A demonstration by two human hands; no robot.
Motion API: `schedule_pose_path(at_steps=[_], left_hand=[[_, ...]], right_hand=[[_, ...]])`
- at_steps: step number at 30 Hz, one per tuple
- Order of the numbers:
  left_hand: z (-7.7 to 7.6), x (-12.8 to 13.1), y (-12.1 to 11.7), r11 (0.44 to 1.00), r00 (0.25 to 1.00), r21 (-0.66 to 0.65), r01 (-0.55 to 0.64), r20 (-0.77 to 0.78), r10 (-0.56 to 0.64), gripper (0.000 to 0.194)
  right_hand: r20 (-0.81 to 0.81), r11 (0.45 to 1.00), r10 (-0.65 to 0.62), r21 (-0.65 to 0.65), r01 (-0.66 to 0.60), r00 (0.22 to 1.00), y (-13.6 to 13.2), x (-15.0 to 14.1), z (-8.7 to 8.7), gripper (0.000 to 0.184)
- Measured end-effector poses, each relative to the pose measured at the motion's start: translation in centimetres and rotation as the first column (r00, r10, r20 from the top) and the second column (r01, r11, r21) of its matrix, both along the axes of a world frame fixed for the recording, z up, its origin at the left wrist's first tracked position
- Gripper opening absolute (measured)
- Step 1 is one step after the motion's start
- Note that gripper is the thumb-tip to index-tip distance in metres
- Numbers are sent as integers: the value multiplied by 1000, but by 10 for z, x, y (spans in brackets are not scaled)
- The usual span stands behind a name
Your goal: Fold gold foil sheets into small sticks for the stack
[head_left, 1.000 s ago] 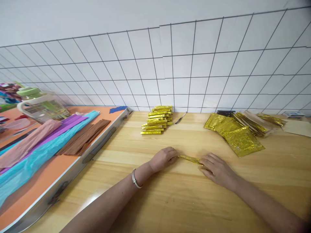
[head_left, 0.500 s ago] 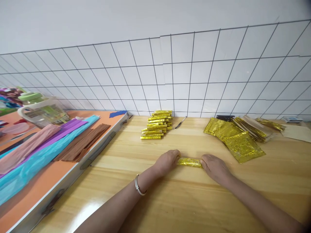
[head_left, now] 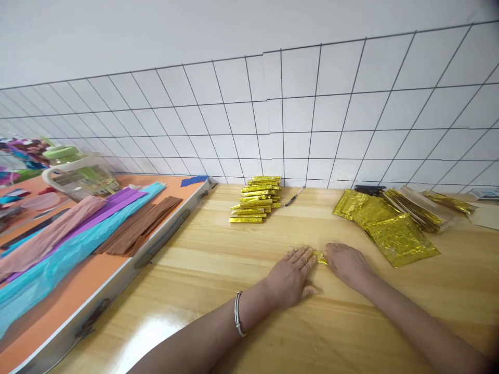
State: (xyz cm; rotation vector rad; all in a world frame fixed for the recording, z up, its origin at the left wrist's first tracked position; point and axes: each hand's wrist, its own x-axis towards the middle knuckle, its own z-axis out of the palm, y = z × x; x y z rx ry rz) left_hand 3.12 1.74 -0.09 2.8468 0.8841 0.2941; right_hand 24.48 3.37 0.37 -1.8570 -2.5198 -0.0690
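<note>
A folded strip of gold foil (head_left: 320,256) lies on the wooden table (head_left: 273,322), mostly hidden under my hands. My left hand (head_left: 291,277) lies flat on it with fingers stretched out, pressing down. My right hand (head_left: 346,264) rests on the strip's right end, fingers curled down on it. A stack of folded gold strips (head_left: 255,199) stands further back near the wall. A spread of flat gold foil sheets (head_left: 385,223) lies to the right.
A pen (head_left: 294,196) lies by the tiled wall. An orange board (head_left: 78,270) on the left carries crepe paper strips in pink, purple, blue and brown (head_left: 74,234), plus a clear plastic container (head_left: 78,174).
My left hand has slid right over the gold strip and flattened on it, covering most of it. The right hand stayed at the strip's right end. The camera shifted slightly.
</note>
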Motion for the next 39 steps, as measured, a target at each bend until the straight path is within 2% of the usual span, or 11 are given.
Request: schedule_pose_path(at_steps=[5, 9, 12, 14, 16, 19, 22, 28, 31, 36, 39], left_hand=[[1, 3, 4, 997, 998, -32, -64, 7, 64, 74], [2, 3, 3, 997, 996, -29, -73, 43, 74, 75], [-2, 5, 3, 998, 994, -19, -66, 82, 68, 74], [-4, 6, 4, 998, 992, -6, -69, 108, 69, 72], [-5, 6, 5, 998, 991, 3, -61, 120, 60, 74], [-4, 2, 7, 1000, 995, 1, -11, 100, 11, 79], [-2, -6, 8, 1000, 998, -5, 0, 67, 0, 79], [-2, -17, 4, 997, 997, 26, -74, 33, 73, 75], [-2, -16, 3, 996, 996, 30, -83, 27, 82, 75], [-6, -13, 3, 995, 994, 39, -97, 46, 95, 72], [-11, -12, 4, 996, 995, 43, -77, 61, 74, 73]], right_hand=[[18, 999, -19, 43, 18, 1000, 11, -1, 0, 24], [33, 996, -23, 90, 20, 999, 4, -8, 4, 26], [3, 980, 104, 170, -103, 995, -10, -19, -5, 29], [-34, 940, 272, 223, -258, 962, -20, -26, -17, 43], [-76, 930, 309, 235, -284, 948, -26, -28, -29, 55], [-103, 935, 331, 170, -312, 938, -28, -19, -36, 65], [-111, 933, 351, 121, -338, 930, -25, 2, -32, 66], [-90, 968, 230, 128, -217, 969, -28, 29, -27, 62], [-80, 972, 154, 189, -137, 985, -31, 15, -19, 64], [-76, 938, 217, 293, -186, 973, -35, -39, 3, 72], [-92, 930, 313, 234, -284, 945, -37, -61, 3, 74]])
